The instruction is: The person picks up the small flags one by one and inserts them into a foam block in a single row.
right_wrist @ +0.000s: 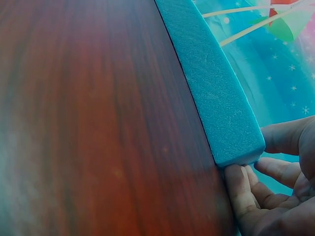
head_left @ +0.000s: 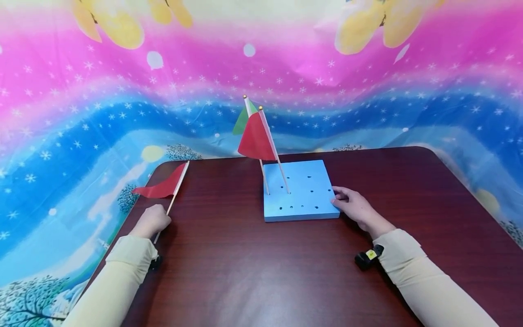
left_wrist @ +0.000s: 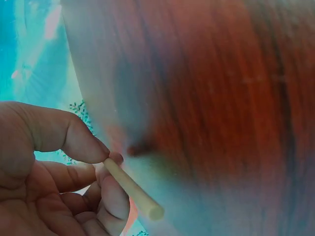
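At the left of the table my left hand point(head_left: 152, 220) grips the thin wooden stick of a small red flag point(head_left: 166, 185), its cloth up and away from me. Up close in the left wrist view, thumb and fingers pinch the stick point(left_wrist: 135, 191) near its bare lower end. My right hand point(head_left: 356, 206) holds the right edge of a light blue foam board point(head_left: 298, 200) dotted with several holes; thumb and curled fingers meet at its corner in the right wrist view. Another red flag point(head_left: 258, 138) and a green flag point(head_left: 241, 121), partly hidden behind it, lean left in the board's holes.
The board lies flat on a dark wooden table point(head_left: 229, 263). A colourful printed cloth point(head_left: 286, 68) hangs behind and around the table's far and side edges. Black wrist cameras sit by both cuffs, the right one point(head_left: 367, 257) showing plainly.
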Motion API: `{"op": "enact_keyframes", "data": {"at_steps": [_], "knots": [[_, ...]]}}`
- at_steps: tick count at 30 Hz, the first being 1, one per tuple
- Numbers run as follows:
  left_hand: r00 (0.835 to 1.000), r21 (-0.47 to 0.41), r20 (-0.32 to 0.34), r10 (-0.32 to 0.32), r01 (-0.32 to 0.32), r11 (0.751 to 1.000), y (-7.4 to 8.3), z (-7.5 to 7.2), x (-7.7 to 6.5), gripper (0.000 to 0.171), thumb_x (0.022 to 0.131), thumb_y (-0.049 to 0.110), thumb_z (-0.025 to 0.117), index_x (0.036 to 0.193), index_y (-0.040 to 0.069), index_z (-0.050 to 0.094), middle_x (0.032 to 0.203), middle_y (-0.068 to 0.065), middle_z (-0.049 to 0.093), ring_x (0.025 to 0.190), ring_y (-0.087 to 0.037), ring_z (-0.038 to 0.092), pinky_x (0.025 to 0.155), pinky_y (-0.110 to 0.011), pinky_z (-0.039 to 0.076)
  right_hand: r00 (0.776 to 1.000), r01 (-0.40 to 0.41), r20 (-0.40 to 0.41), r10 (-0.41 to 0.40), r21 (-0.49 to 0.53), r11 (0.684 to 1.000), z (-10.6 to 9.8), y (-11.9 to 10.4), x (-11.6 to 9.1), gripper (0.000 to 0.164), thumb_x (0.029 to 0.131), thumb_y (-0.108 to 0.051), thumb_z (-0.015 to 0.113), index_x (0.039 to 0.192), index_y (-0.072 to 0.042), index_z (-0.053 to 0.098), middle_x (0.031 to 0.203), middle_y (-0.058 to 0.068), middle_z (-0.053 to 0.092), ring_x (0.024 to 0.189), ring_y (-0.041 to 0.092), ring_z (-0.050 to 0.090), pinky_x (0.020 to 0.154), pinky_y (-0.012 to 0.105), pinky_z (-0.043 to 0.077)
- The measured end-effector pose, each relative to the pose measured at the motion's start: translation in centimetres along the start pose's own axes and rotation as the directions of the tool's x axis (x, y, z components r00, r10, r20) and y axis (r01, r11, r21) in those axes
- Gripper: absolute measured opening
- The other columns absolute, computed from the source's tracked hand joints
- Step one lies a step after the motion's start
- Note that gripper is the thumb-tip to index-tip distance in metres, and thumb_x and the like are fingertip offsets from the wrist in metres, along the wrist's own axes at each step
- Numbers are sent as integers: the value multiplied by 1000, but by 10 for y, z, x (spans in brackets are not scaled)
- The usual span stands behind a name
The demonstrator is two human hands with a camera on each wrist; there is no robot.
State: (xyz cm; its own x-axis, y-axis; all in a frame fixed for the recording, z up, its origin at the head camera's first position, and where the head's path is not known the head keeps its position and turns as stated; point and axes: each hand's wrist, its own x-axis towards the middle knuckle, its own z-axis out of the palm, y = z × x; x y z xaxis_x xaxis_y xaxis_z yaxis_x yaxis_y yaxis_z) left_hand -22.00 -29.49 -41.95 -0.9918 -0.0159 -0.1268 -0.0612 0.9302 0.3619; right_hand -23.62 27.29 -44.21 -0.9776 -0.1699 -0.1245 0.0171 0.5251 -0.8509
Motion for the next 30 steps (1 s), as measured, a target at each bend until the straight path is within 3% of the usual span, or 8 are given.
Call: {"op": "enact_keyframes", "data": {"at_steps": [7, 13, 20, 23, 30], "knots": [[999, -48, -40, 16, -18, 999, 7, -1, -4, 24, 76, -1, 54, 60, 14, 45, 55, 0, 42, 50, -17, 42, 51, -31, 37, 1000, 10, -3, -10, -1, 1000, 0, 0, 1, 58, 106, -14, 57, 156, 6, 34, 136, 30, 50, 121, 43, 49, 103, 51, 45], [995, -90, -90, 35, -43, 995, 32, -8, -9, 1, 81, 0, 59, 80, 0, 60, 66, -4, 53, 57, -21, 53, 55, -34, 46, 1000, -2, 0, 2, 3, 1000, 1, 0, 1, 59, 107, -14, 56, 157, 6, 33, 136, 30, 49, 122, 43, 48, 105, 52, 44], [993, -161, -100, 60, -76, 984, 53, -10, -10, 15, 84, 1, 64, 96, -7, 64, 82, -11, 65, 74, -25, 61, 67, -38, 52, 1000, 4, 4, -4, 4, 1000, 1, 0, 0, 59, 107, -14, 57, 157, 6, 33, 136, 30, 49, 122, 42, 47, 105, 52, 44], [992, -288, -112, 60, -90, 953, 62, -11, -10, 19, 86, -2, 61, 104, -11, 62, 89, -14, 65, 77, -23, 63, 68, -35, 55, 1000, 6, 2, -6, 4, 1000, 1, 1, 1, 59, 107, -14, 57, 157, 6, 33, 136, 30, 49, 122, 43, 47, 105, 52, 44], [978, -536, -178, 110, -190, 823, 80, -12, -10, 19, 91, -7, 59, 110, -12, 60, 91, -11, 61, 75, -10, 59, 66, -24, 55, 1000, 8, -4, -8, 3, 1000, 0, 1, 1, 59, 106, -14, 57, 157, 6, 34, 135, 29, 49, 122, 43, 47, 106, 52, 43]]}}
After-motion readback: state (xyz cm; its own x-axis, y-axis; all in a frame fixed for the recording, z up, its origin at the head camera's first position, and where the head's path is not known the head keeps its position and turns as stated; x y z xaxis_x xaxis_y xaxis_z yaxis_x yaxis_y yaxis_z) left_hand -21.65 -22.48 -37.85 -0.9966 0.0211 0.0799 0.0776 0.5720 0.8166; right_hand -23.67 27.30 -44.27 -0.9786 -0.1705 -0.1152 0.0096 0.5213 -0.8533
